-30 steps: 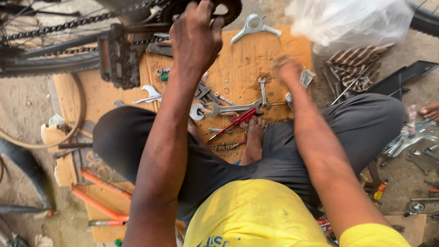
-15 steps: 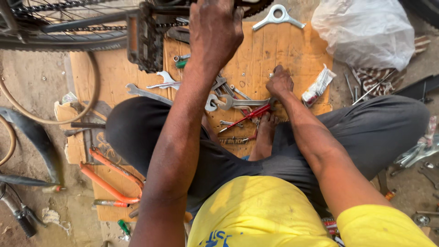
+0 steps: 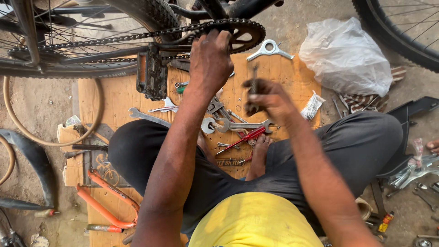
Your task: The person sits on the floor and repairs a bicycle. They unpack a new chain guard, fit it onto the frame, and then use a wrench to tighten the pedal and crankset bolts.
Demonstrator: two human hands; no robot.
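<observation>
My left hand (image 3: 211,57) is up at the chainring (image 3: 242,31), fingers curled round the crank by the chain (image 3: 114,39), gripping tight. My right hand (image 3: 265,98) is lifted above the board, fingers closed round a small spanner (image 3: 254,75) that sticks up out of my fist; it's blurred, so can't tell the exact kind.

Under both hands: wooden board (image 3: 114,96) on the ground, w/ tools all over. Just below my right hand, two open-end spanners (image 3: 233,124) lie crossed, touching each other, and a red-handled screwdriver (image 3: 244,137) sits next to my bare foot (image 3: 259,153). Another long spanner (image 3: 146,115) lies left of my left forearm. The black pedal (image 3: 153,75) hangs over the board's top left part, between the wheel and my left arm. A flat silver wrench w/ a ring in the middle (image 3: 270,48) lies at the board's top edge, just right of the chainring.

Right of the board: white plastic bag (image 3: 345,57), a small crumpled wrapper (image 3: 312,106) near my right wrist. Left side: thin rubber tube (image 3: 50,137) looped on the dirt, black mudguard (image 3: 39,160), orange frame part (image 3: 103,201) near my left knee. More loose tools (image 3: 411,174) far right, well apart from my hands. Rear tyre (image 3: 151,13) crosses the top, another tyre (image 3: 398,32) top right.
</observation>
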